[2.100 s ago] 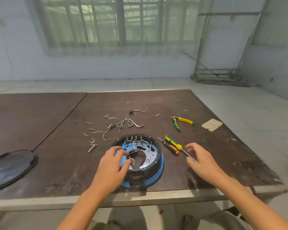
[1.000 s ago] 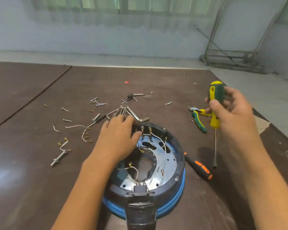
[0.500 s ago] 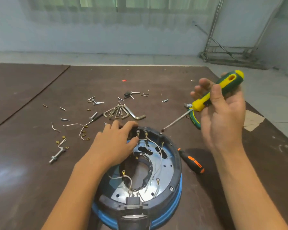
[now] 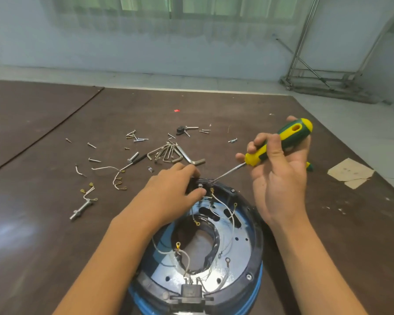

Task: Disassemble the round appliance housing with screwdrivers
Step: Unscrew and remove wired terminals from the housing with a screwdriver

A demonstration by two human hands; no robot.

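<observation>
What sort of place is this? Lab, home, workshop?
Likely a bare workshop or repair room: a big dark table strewn with loose screws and hex keys, the opened round housing, a metal rack on the bare floor.

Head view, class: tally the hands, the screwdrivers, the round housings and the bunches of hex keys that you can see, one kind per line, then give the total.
Hands: 2 (left hand, right hand)
Screwdrivers: 1 (screwdriver, held in the right hand)
Round housings: 1 (round housing)
Bunches of hex keys: 1 (bunch of hex keys)
Total: 5
</observation>
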